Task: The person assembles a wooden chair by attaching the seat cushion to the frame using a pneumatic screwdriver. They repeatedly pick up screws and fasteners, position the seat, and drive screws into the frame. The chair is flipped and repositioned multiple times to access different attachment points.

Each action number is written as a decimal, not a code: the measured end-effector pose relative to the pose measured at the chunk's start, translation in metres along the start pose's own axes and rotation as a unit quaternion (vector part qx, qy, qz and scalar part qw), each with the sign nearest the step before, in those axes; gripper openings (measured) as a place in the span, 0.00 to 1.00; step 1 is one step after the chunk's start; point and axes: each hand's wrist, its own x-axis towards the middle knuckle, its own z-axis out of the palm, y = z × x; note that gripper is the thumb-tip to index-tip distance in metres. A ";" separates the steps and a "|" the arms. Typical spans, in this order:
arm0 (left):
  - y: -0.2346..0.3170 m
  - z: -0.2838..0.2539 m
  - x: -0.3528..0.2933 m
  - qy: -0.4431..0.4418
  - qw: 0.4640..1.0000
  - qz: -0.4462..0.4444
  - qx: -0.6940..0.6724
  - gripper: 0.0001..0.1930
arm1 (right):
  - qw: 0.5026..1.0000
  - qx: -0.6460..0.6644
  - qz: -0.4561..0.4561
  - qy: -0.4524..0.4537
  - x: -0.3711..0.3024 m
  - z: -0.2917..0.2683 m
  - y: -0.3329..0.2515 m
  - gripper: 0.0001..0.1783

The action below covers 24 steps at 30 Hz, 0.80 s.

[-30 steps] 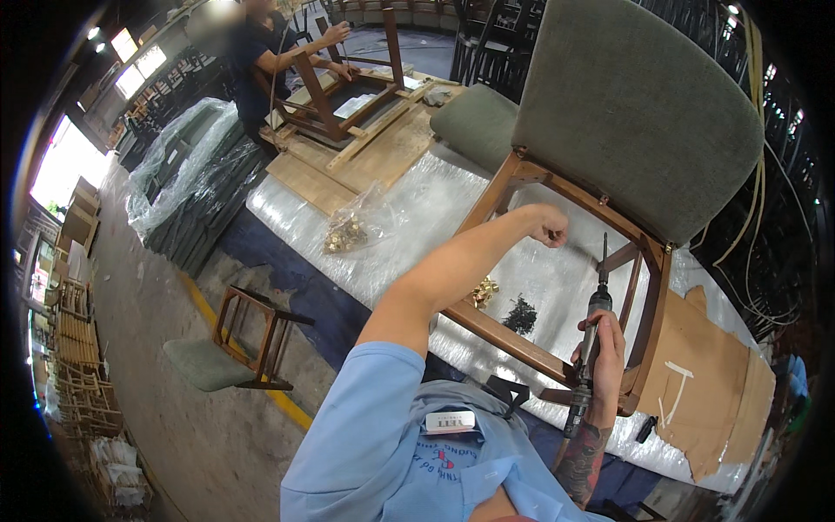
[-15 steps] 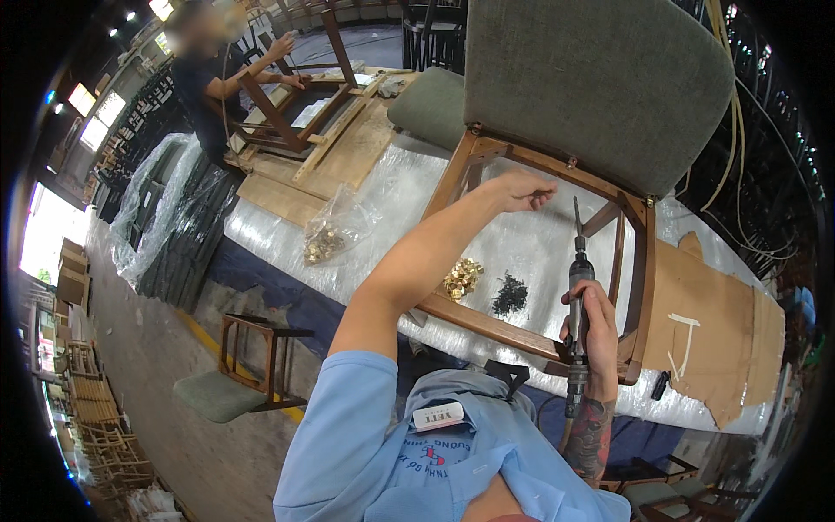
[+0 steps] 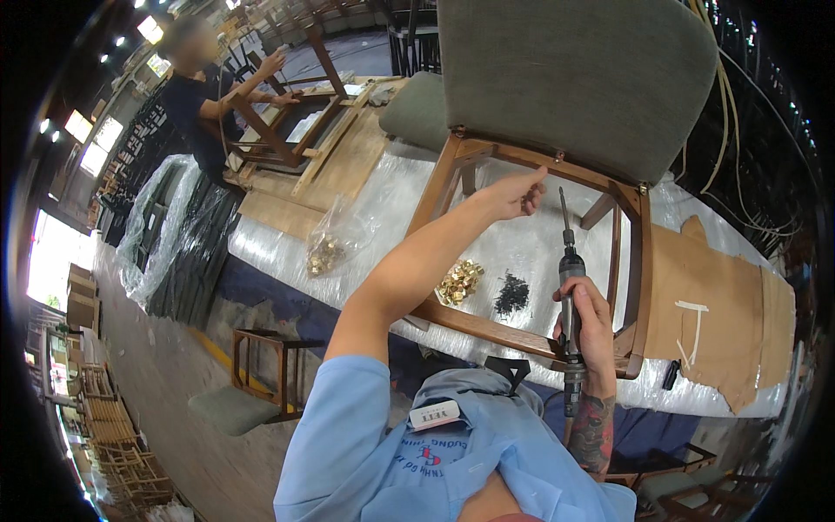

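the wooden chair frame stands on the plastic-covered table, its grey padded panel at the far side. the right hand is wrapped around a power driver, bit pointing far. the left hand, fingers partly curled, hovers near a small metal bracket on the far rail; whether it holds anything cannot be told. the step appears to be fastening at this rail; the next move seemingly calls for lining the bit up with the bracket. brass pieces and black screws lie nearer, to the left.
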 end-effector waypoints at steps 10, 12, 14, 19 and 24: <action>0.002 0.007 -0.007 -0.024 0.998 0.059 -0.001 0.07 | 1.000 -0.001 -0.001 0.013 0.000 -0.003 0.001 0.15; 0.006 0.008 -0.009 -0.015 0.999 0.052 -0.002 0.07 | 0.999 -0.016 -0.019 0.031 0.001 -0.001 0.007 0.16; 0.015 0.004 -0.013 -0.055 0.993 0.071 -0.078 0.09 | 0.999 -0.010 -0.021 0.040 0.000 0.000 0.008 0.16; 0.035 -0.003 -0.026 -0.044 0.959 0.113 -0.257 0.11 | 0.998 -0.024 -0.022 0.045 -0.001 0.000 0.005 0.16; 0.017 -0.002 -0.010 0.224 0.952 0.068 -0.198 0.05 | 0.999 -0.028 -0.020 0.037 0.000 0.000 0.004 0.16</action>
